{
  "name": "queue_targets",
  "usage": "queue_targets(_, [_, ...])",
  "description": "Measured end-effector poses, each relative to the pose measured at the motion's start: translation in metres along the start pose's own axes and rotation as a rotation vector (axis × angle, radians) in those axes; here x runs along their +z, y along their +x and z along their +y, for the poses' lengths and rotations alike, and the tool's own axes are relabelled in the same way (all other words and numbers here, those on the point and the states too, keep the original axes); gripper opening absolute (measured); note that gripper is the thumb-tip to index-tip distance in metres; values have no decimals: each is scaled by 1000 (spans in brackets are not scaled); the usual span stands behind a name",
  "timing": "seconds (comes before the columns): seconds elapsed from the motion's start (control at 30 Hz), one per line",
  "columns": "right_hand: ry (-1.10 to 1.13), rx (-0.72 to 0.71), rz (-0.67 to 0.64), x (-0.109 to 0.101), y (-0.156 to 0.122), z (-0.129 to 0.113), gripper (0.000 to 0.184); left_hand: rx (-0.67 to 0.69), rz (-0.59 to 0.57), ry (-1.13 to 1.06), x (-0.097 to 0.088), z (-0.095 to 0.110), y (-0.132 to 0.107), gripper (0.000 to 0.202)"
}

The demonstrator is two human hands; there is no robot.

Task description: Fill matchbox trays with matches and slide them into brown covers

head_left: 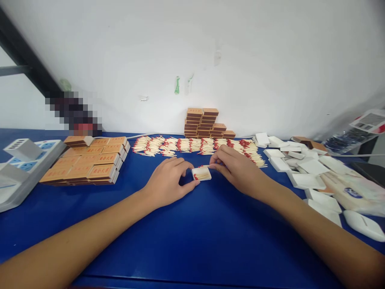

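Note:
A small white matchbox tray point(206, 170) with several red-tipped matches in it sits at the middle of the blue table. My left hand point(168, 180) grips the tray's left end between thumb and fingers. At the tray's far right corner, my right hand point(237, 168) is closed in a pinch on a matchstick point(205, 166), which lies along the tray's back edge. Whether it pinches more than one is too small to tell. Behind both hands stretches a long row of loose matches point(185, 145) in heaps, mostly with red heads.
Orange matchboxes point(80, 166) are stacked at left beside a white power strip point(45, 158). More matchboxes point(201, 122) stand piled against the wall. At right lie loose white trays point(306, 180), a tissue pack point(351, 190) and a white mouse-shaped object point(363, 225).

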State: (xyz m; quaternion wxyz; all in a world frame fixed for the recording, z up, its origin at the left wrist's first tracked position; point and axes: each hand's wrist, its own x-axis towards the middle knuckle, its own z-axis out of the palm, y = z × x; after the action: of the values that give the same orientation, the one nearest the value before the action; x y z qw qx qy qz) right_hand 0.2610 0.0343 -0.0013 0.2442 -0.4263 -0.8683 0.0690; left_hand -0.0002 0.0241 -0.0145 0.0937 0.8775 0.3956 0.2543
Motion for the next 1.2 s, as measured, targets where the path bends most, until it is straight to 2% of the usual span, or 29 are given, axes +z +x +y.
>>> queue_targets(0.13, [-18, -42, -61, 7, -3, -8, 10, 12, -8, 0, 0, 1, 0, 23])
queue_targets(0.3, [73, -40, -74, 17, -5, -13, 10, 30, -1, -6, 0, 1, 0, 23])
queue_targets(0.5, [93, 9, -72, 12, -4, -11, 10, 38, -14, 1, -1, 1, 0, 23])
queue_targets(0.77, [162, 29, -53, 14, -3, -20, 12, 39, -20, -27, -2, 3, -1, 25])
queue_targets(0.87, [105, 56, 52, 4, -2, -2, 15, 33, -24, -10, -2, 2, -1, 23])
queue_targets(0.97, [-53, 148, 133, -9, 0, 30, 16, 31, -26, -5, -3, 2, -2, 23])
queue_targets(1.07, [-132, 222, 60, -17, 0, 57, 14, 34, -23, -2, -4, 0, -3, 24])
queue_targets(1.2, [-105, 260, -20, -15, -2, 67, 16, 39, -23, -5, -5, -1, -3, 24])
